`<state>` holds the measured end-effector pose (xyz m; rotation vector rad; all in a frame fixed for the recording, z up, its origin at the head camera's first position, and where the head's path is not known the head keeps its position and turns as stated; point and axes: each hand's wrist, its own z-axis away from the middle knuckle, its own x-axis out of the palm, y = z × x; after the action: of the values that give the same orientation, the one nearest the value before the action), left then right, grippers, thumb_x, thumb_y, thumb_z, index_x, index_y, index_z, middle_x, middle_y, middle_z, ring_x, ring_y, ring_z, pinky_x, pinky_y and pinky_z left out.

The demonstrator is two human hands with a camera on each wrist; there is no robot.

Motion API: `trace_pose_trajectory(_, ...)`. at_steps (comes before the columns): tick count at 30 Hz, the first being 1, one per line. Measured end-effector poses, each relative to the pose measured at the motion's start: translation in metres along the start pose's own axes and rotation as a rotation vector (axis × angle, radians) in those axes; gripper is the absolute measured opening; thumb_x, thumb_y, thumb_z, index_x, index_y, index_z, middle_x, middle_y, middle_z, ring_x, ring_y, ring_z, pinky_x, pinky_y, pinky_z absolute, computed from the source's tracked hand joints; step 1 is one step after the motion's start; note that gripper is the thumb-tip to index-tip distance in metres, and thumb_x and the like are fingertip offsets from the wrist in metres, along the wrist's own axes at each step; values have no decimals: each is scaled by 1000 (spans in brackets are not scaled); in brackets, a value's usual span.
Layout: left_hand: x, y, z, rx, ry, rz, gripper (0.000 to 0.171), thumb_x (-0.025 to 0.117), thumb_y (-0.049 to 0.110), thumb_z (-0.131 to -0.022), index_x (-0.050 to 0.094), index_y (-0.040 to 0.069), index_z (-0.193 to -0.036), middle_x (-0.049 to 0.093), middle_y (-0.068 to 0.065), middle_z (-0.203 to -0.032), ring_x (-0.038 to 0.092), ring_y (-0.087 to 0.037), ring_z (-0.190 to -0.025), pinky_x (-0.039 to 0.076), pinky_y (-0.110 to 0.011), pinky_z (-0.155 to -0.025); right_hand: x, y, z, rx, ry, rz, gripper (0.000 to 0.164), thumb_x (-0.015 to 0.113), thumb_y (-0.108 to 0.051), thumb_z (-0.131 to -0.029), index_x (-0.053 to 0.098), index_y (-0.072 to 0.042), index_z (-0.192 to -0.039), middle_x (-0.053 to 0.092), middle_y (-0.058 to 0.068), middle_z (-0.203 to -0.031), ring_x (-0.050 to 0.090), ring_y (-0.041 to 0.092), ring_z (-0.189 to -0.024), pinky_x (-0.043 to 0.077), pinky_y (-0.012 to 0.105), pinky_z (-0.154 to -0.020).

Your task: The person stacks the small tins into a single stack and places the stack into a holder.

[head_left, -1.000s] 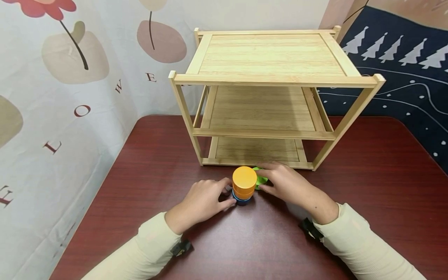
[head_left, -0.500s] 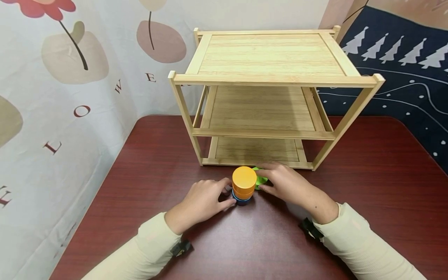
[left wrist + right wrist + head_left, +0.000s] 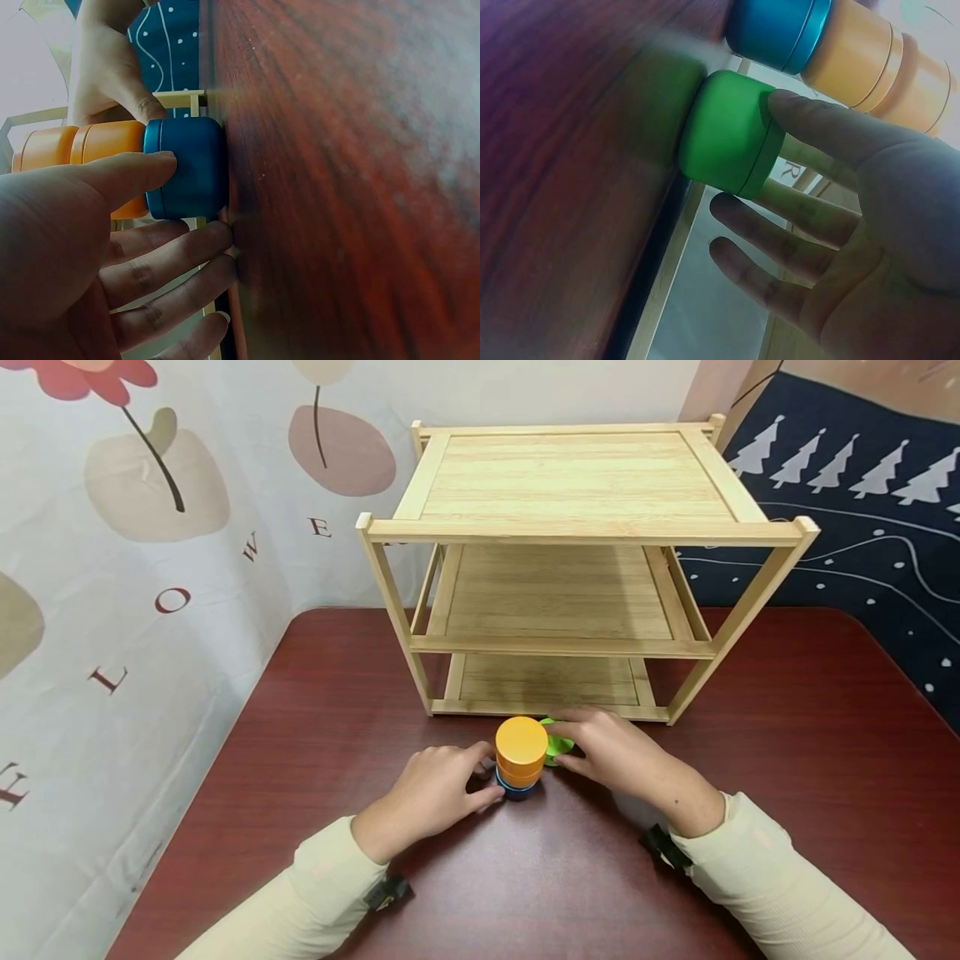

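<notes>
A small round blue canister stands upright on the table, with two orange canisters stacked on top of it. My left hand pinches the blue canister low down, thumb on the near side and fingers reaching behind it. Close by on the right is a green canister with a lid seam, also upright on the table. The thumb of my right hand presses its lid edge, and the index finger goes round behind. In the head view, my right fingers partly cover the green canister.
Just behind the canisters stands a three-tier light wood shelf. All of this is on a dark red wooden table. Printed cloths hang along the left and back.
Both hands and the canisters keep their places; the head view has only shifted very slightly.
</notes>
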<state>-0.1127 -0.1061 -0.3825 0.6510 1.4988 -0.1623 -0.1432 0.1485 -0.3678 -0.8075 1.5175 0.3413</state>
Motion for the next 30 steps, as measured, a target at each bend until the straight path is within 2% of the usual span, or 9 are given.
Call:
trace_pose_trajectory(21,0,0,0,2,10,-10,40,76,47,-85,67,16,-110,74,6,-87,71,-19,-79,55,-43,-65,-5,0,1,-12,21,3,35,80,-17,-86,72,-7,-119,70,12,-118,70,25,-103,58,39,-83)
trace_pose_trajectory(30,0,0,1,6,9,-10,40,76,46,-85,67,16,-110,75,7,-88,71,-18,-80,55,-43,-66,-8,-1,3,-40,74,16,35,82,-17,-83,73,-8,-116,71,11,-116,70,25,-102,58,40,-84)
